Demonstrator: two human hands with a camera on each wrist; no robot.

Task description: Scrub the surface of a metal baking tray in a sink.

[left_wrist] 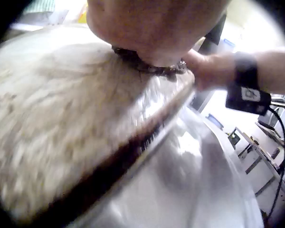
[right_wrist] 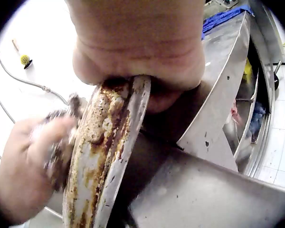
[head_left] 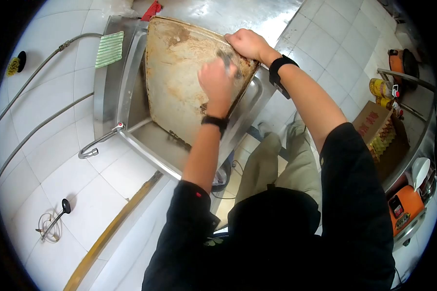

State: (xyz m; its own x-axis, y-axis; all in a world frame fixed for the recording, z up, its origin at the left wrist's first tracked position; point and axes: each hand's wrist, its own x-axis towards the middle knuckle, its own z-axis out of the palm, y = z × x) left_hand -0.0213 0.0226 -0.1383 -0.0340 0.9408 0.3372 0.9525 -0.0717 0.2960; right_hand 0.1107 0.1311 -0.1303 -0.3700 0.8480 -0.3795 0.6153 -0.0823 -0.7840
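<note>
A large baking tray [head_left: 175, 72], stained brown and rusty along its rim, leans tilted in the steel sink [head_left: 167, 145]. My left hand [head_left: 216, 82] holds a dark steel wool scourer [right_wrist: 61, 152] against the tray's face near its upper right corner; the hand is blurred in the head view. In the left wrist view the scourer [left_wrist: 147, 66] shows beneath the palm. Gripping the tray's rim at that corner is my right hand [head_left: 250, 43], whose palm [right_wrist: 137, 47] bears on the burnt edge in the right wrist view.
A tap [head_left: 99, 145] is beside the sink, with a green striped cloth [head_left: 109, 49] over the sink's back edge. A red cloth [head_left: 152, 10] lies beyond the tray. A ladle [head_left: 58, 218] hangs on the tiled wall. At right are a cardboard box [head_left: 374, 119] and an orange appliance [head_left: 407, 206].
</note>
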